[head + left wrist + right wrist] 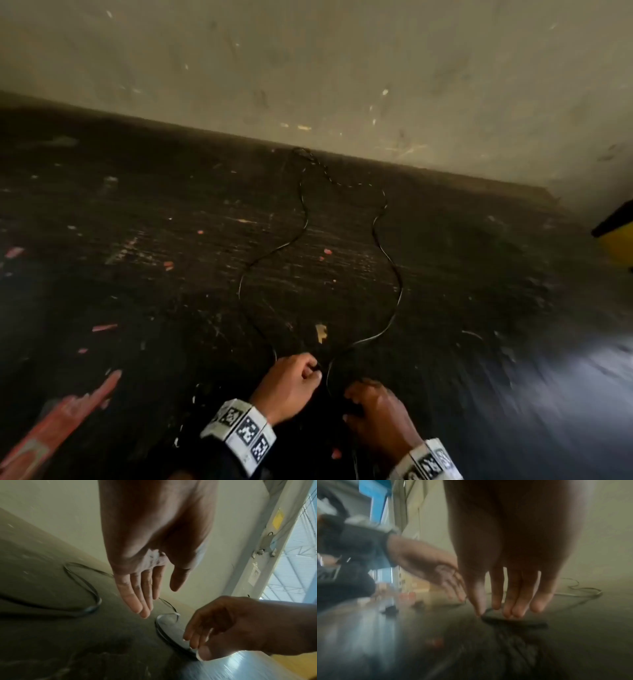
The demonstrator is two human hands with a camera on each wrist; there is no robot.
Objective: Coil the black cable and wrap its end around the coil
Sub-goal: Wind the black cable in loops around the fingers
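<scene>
A thin black cable (397,284) lies on the dark floor in one long wavy loop. It runs from my hands out to the wall and back. My left hand (313,371) hovers at the loop's left strand; in the left wrist view its fingers (137,601) are straight and hold nothing. My right hand (354,401) is by the right strand. Its fingertips (515,609) point down at a thicker black piece of the cable (518,622) on the floor, and I see no grip on it.
A scuffed beige wall (342,68) closes the far side. A yellow and black object (616,236) sits at the right edge. Red painted marks (61,421) and small scraps dot the floor. A shiny pale patch (582,377) shows at lower right.
</scene>
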